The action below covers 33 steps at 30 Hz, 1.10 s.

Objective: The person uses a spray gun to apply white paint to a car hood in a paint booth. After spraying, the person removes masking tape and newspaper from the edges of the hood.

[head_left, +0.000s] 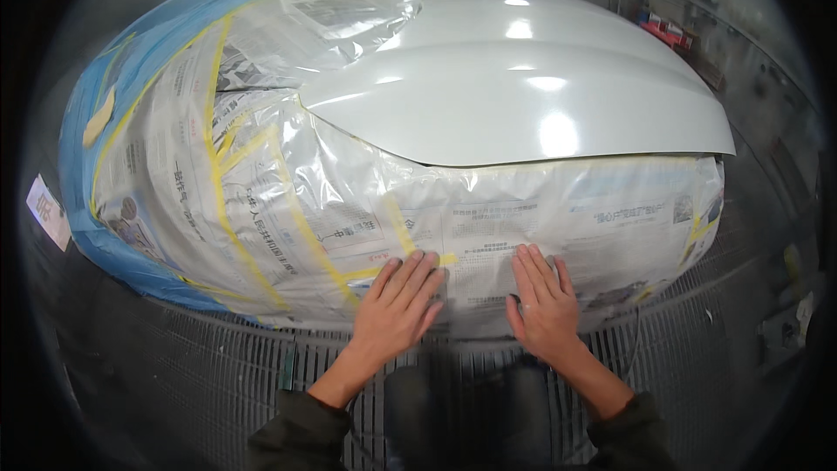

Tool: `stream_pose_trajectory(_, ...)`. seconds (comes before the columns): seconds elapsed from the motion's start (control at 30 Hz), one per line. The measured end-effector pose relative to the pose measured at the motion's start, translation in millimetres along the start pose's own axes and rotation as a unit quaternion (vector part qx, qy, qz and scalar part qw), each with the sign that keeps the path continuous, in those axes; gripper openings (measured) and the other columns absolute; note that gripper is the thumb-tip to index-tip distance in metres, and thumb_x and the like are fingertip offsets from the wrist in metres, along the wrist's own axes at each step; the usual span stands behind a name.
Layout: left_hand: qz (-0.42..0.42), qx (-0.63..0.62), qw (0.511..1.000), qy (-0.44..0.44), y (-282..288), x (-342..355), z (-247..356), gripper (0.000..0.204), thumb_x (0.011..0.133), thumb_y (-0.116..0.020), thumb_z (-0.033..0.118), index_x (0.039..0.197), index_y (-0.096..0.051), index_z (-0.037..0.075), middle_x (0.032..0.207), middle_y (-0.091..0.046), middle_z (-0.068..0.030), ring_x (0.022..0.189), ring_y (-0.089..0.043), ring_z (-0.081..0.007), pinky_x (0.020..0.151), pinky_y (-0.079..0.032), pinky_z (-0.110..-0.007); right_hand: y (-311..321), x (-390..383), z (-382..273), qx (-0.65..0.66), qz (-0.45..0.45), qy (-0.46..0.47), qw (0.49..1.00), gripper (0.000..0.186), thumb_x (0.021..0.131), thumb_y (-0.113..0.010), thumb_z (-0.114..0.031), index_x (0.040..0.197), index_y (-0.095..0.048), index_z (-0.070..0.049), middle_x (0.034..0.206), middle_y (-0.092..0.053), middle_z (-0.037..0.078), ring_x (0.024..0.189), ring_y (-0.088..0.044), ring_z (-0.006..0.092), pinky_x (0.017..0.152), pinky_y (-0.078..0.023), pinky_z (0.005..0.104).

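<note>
Before me stands a car whose white hood [488,87] is bare and glossy. Its front and side are covered with newspaper [488,209] under clear plastic film, joined by strips of yellow masking tape [305,235]. My left hand [397,301] lies flat on the covering, fingers stretched out, beside a short piece of the tape. Further right, my right hand [542,301] rests on the newspaper with its fingers extended and thumb apart. Neither hand holds anything. The covered panel beneath the paper is hidden.
Blue sheeting [131,244] wraps the car's left end. Slotted metal grating [235,366] forms the floor around my legs. Red items [667,30] stand beyond the hood at the far right, near the wall. A pale sheet with a printed mark [48,212] is at the far left.
</note>
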State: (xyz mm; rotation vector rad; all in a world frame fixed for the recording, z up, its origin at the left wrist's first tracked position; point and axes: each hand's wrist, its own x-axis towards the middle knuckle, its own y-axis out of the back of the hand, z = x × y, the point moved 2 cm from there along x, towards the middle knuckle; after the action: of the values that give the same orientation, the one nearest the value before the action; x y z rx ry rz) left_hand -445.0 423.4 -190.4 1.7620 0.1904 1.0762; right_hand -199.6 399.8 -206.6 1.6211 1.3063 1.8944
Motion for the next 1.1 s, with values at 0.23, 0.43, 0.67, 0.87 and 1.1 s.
stream_pose_trajectory(0.23,-0.147,-0.006,0.988,0.042,32.3,21.3,-22.8,0.064,0.092,-0.069,0.028,0.148,-0.047,0.007,0.160,-0.038,-0.0151,0.149,-0.034,-0.0306,0.121,-0.029,-0.047,32.2,17.9,-4.9,0.040,-0.135,-0.025,0.990,0.056,0.088,-0.061,-0.012,0.140,-0.052,0.006,0.155,-0.045,0.017,0.148,-0.037,0.0297,0.120,-0.028,0.0535)
stream_pose_trajectory(0.43,-0.227,-0.064,0.970,0.061,86.6,30.2,-28.8,0.062,0.095,-0.065,0.028,0.149,-0.043,0.005,0.160,-0.036,-0.0175,0.150,-0.032,-0.0329,0.123,-0.028,-0.047,56.3,40.3,-17.0,0.061,-0.279,-0.068,0.956,0.061,0.092,-0.059,-0.016,0.147,-0.044,0.005,0.159,-0.037,0.020,0.151,-0.031,0.0308,0.124,-0.023,0.0529)
stream_pose_trajectory(0.67,-0.174,-0.032,0.952,0.249,156.5,62.7,-98.4,0.065,0.094,-0.065,0.019,0.148,-0.038,-0.003,0.158,-0.034,-0.0264,0.150,-0.030,-0.0387,0.124,-0.026,-0.049,64.3,41.9,-18.3,0.062,-0.440,-0.159,0.881,0.059,0.095,-0.060,-0.024,0.146,-0.046,0.002,0.159,-0.036,0.021,0.151,-0.029,0.0340,0.124,-0.023,0.0516)
stream_pose_trajectory(0.87,-0.181,-0.020,0.952,0.246,154.4,55.6,-115.3,0.063,0.091,-0.065,0.014,0.147,-0.040,-0.002,0.157,-0.039,-0.0222,0.148,-0.033,-0.0365,0.123,-0.029,-0.047,86.8,15.5,-33.6,0.158,-0.415,-0.183,0.877,0.055,0.089,-0.067,-0.022,0.139,-0.054,-0.001,0.150,-0.048,0.020,0.142,-0.042,0.0382,0.117,-0.033,0.0513)
stream_pose_trajectory(1.1,-0.217,-0.036,0.950,0.223,162.3,65.8,-108.2,0.062,0.090,-0.066,0.016,0.145,-0.043,0.001,0.157,-0.039,-0.0213,0.148,-0.035,-0.0357,0.122,-0.029,-0.048,124.4,-31.8,-47.3,0.236,-0.468,-0.192,0.830,0.050,0.086,-0.069,-0.022,0.131,-0.059,-0.001,0.121,-0.066,0.022,0.111,-0.063,0.0417,0.097,-0.049,0.0496)
